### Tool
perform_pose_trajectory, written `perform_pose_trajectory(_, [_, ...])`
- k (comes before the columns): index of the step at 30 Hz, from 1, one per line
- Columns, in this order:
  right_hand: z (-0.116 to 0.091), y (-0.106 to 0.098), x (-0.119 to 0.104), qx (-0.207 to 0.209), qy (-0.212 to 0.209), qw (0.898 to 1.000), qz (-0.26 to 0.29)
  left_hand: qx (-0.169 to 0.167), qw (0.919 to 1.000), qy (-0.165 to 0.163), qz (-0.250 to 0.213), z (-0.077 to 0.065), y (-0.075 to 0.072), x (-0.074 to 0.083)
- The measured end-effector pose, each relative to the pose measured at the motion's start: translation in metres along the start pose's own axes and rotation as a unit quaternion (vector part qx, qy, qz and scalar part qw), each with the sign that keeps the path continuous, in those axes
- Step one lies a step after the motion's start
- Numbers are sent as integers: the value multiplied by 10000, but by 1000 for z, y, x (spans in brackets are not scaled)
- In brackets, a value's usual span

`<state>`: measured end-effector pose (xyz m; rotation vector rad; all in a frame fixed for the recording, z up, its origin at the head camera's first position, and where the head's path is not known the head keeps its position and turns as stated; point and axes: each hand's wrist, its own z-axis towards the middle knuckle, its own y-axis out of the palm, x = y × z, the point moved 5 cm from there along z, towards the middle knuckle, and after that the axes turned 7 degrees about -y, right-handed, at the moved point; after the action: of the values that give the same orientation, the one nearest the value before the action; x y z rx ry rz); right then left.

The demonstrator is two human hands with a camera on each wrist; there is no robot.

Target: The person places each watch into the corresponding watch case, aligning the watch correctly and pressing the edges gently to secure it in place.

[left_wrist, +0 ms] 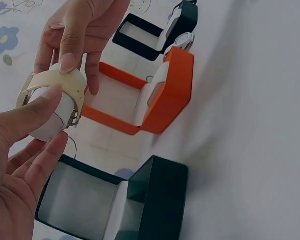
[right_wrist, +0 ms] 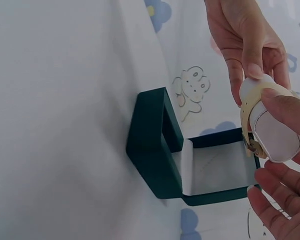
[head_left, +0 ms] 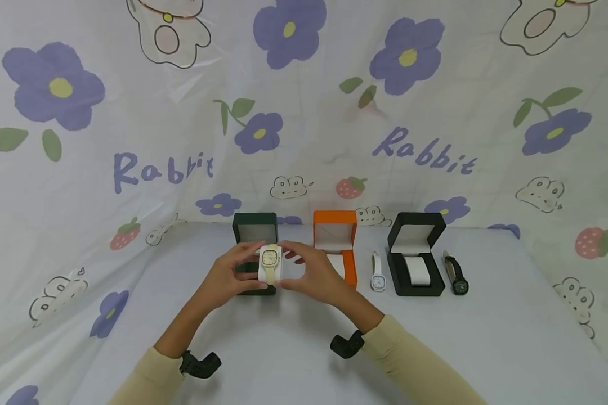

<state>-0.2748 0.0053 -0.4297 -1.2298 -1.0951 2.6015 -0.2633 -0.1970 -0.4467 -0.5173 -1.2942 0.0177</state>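
A cream-strapped wristwatch [head_left: 270, 259] is wrapped round a white watch cushion [right_wrist: 277, 135], its square dial facing up in the head view. My left hand [head_left: 228, 275] pinches one end of the cushion between thumb and fingers. At the other end, my right hand [head_left: 314, 273] holds it likewise. In the left wrist view the strap's buckle [left_wrist: 74, 119] shows on the underside, its state hard to tell. Below the hands stands the dark green watch box [right_wrist: 154, 145], lid up, with no cushion visible inside.
Right of the hands is an open orange watch box [head_left: 334, 216] with a white cushion. Beyond it lie a white watch [head_left: 378, 281], an open black watch box [head_left: 397, 281] with a cushion, and a black watch [head_left: 457, 275]. A patterned curtain [head_left: 304, 112] hangs behind the white table [head_left: 284, 360].
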Motion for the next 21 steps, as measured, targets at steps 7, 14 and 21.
perform_pose_trajectory(7, [13, 18, 8, 9, 120, 9999, -20, 173, 9980, -215, 567, 3, -17, -17])
perform_pose_trajectory(14, [18, 31, 18, 18, 148, 9998, 120, 281, 9954, -369, 839, 4, -21, -21])
perform_pose_trajectory(21, [25, 42, 33, -2, 141, 9996, 227, 240, 9955, -256, 881, 11, -29, -48])
